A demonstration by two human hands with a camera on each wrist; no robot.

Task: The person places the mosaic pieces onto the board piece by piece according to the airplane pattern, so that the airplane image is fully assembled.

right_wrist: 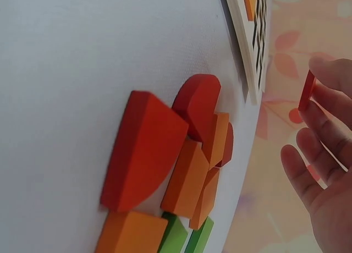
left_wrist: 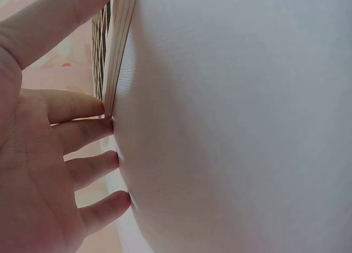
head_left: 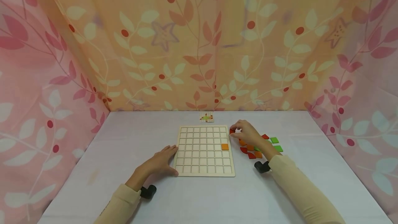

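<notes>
A pale wooden grid board (head_left: 203,154) lies flat on the table, with one orange square tile (head_left: 225,147) in a cell near its right edge. My left hand (head_left: 160,160) rests at the board's left side, fingers spread and fairly straight; its fingertips (left_wrist: 107,113) meet the board's edge and the cloth in the left wrist view. Near the board's upper right corner, my right hand (head_left: 248,134) pinches a small red tile (right_wrist: 307,91) between thumb and fingers, raised above the table. Below that hand lie loose red, orange and green tiles (head_left: 258,154), partly hidden by the wrist.
A small pattern card (head_left: 206,117) lies behind the board. White cloth covers the table (head_left: 199,199), and floral curtains (head_left: 199,44) close in the back and both sides. Two green tiles (head_left: 274,140) sit at the right of the loose group. Black wrist mounts (head_left: 148,192) sit below both hands.
</notes>
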